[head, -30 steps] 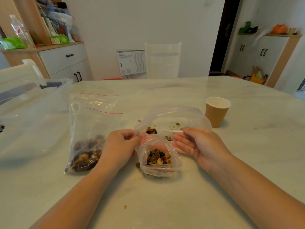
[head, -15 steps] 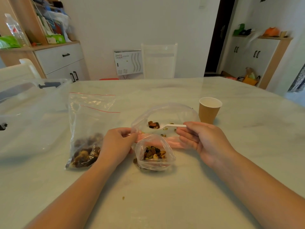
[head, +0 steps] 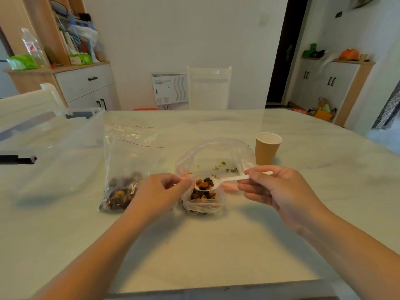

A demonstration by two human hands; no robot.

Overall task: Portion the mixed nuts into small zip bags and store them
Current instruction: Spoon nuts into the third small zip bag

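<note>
Nuts (head: 204, 184) (brown, mixed) heaped on white spoon (head: 218, 182)

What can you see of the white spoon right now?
The white spoon looks like thin plastic, one piece, with a shallow bowl and a slim straight handle. Its bowl carries a small heap of mixed nuts. It lies roughly level, bowl toward the left, poised just over the open mouth of the small zip bag. The right hand pinches the handle's far end, hiding it. The left hand holds the bag's rim beside the bowl; whether it touches the spoon is unclear.
</note>
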